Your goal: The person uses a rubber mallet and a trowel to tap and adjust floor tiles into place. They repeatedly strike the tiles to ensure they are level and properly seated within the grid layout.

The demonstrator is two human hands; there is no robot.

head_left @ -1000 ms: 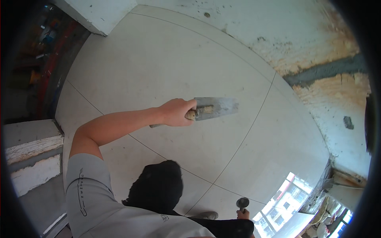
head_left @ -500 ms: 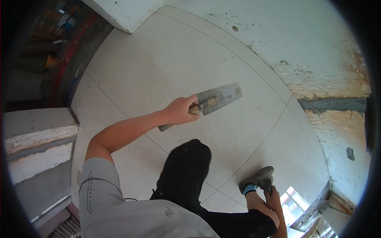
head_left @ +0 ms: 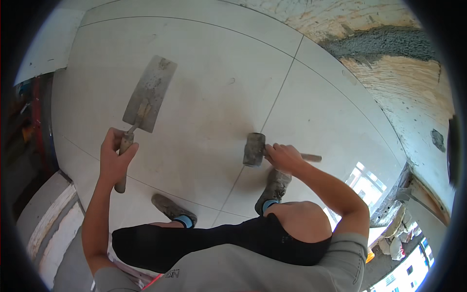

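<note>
My left hand (head_left: 113, 158) is wrapped round the wooden handle of a trowel (head_left: 153, 92). The trowel's rectangular metal blade, smeared with dry mortar, points away from me above the pale tiles. On the other side, my right hand (head_left: 284, 158) grips a mallet (head_left: 254, 150) by its handle close to the dark, worn head. The handle's wooden end sticks out to the right past my fingers. The mallet is over a tile joint, just beyond my right shoe (head_left: 275, 187); whether it touches the floor I cannot tell.
Large glossy tiles (head_left: 209, 97) with thin joints surround my feet. A stained wall (head_left: 389, 92) with a grey mortar strip (head_left: 384, 43) curves along the right. A pale ledge (head_left: 53, 219) stands at lower left, with dark clutter (head_left: 29, 117) beyond it. Bags and debris (head_left: 396, 233) lie at lower right.
My view has shifted to the right. My left hand has swung the trowel round to point farther forward. My right hand has come up from beside my shoe, and the mallet now shows plainly in it.
</note>
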